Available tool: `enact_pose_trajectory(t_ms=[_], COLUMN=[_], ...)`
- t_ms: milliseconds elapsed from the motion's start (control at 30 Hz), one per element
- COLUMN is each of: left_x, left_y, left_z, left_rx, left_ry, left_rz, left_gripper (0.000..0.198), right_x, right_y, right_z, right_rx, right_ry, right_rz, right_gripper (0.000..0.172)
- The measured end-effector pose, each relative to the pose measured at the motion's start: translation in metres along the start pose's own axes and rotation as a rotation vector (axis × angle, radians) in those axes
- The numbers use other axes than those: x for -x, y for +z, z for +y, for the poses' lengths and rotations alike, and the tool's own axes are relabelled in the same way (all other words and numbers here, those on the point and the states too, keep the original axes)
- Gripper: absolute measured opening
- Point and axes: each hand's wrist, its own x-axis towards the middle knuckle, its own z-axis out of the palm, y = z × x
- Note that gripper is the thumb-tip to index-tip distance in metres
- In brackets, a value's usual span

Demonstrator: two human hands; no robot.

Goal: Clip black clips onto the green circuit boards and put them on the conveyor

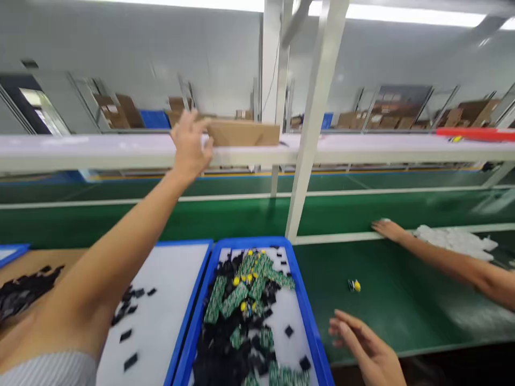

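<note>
My left hand (191, 142) is raised to the shelf, slightly blurred, its fingers apart at the left end of a long cardboard box (243, 133); whether it touches the box is unclear. My right hand (366, 346) is low on the right, open with nothing in it, over the edge of the green work surface (386, 300). A small part with a yellow top (354, 286) lies just beyond it. Between my hands a blue-rimmed tray (308, 305) holds green circuit boards (235, 300), yellow-topped parts and many black pieces (217, 354).
To the left stands a white-bottomed tray (161, 305) with black pieces, beside cardboard with a dark pile (24, 295). A white post (316, 107) rises behind the middle tray. Another person's hand (390, 230) reaches in from the right, near white bags (454, 241). A red object (475, 134) lies on the shelf.
</note>
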Motion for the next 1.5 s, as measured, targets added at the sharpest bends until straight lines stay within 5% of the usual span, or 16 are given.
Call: enact_pose_trajectory(t_ms=[67, 133, 267, 333, 467, 667, 833, 967, 1067, 1300, 1400, 1500], left_x=[0.046, 0.112, 0.271, 0.336, 0.401, 0.4, 0.384, 0.377, 0.373, 0.378, 0.38, 0.377], left_y=[-0.004, -0.007, -0.007, -0.001, 0.017, 0.027, 0.025, 0.025, 0.018, -0.004, 0.002, 0.009], left_z=[0.007, 0.016, 0.046, 0.064, 0.102, 0.12, 0.095, 0.072, 0.056, 0.036, 0.046, 0.06], left_rx=[0.033, 0.179, 0.485, 0.458, 0.362, 0.309, 0.305, 0.295, 0.371, 0.992, 1.234, 1.32], left_ry=[-0.008, 0.022, 0.18, 0.208, 0.257, 0.298, 0.224, 0.172, -0.041, -1.022, -1.177, -1.139], left_rz=[-0.016, -0.087, -0.709, -0.863, -0.978, -0.991, -0.889, -0.811, -0.71, -0.76, -0.801, -0.968], left_gripper=[0.058, 0.052, 0.015, 0.017, 0.021, 0.023, 0.026, 0.023, 0.032, 0.042, 0.037, 0.032], right_x=[0.007, 0.009, 0.002, -0.004, -0.013, -0.026, -0.079, -0.119, -0.122, -0.09, -0.092, -0.093], right_y=[-0.011, -0.02, -0.018, -0.008, 0.02, 0.037, 0.056, 0.08, 0.076, 0.032, 0.045, 0.064], right_z=[0.005, 0.006, 0.009, 0.012, 0.013, 0.001, 0.004, 0.01, 0.009, 0.011, 0.014, 0.006], right_rx=[0.091, 0.222, 0.566, 0.76, 1.136, 1.214, 1.16, 1.152, 1.116, 0.831, 0.843, 0.862], right_ry=[-0.027, -0.091, -0.35, -0.518, -0.707, -0.785, -0.771, -0.771, -0.774, -0.641, -0.651, -0.696], right_rz=[-0.054, -0.176, -0.513, -0.599, -0.692, -0.734, -0.54, -0.549, -0.552, -0.712, -0.665, -0.587], right_gripper=[0.04, 0.031, 0.025, 0.026, 0.028, 0.023, 0.035, 0.037, 0.036, 0.038, 0.038, 0.037])
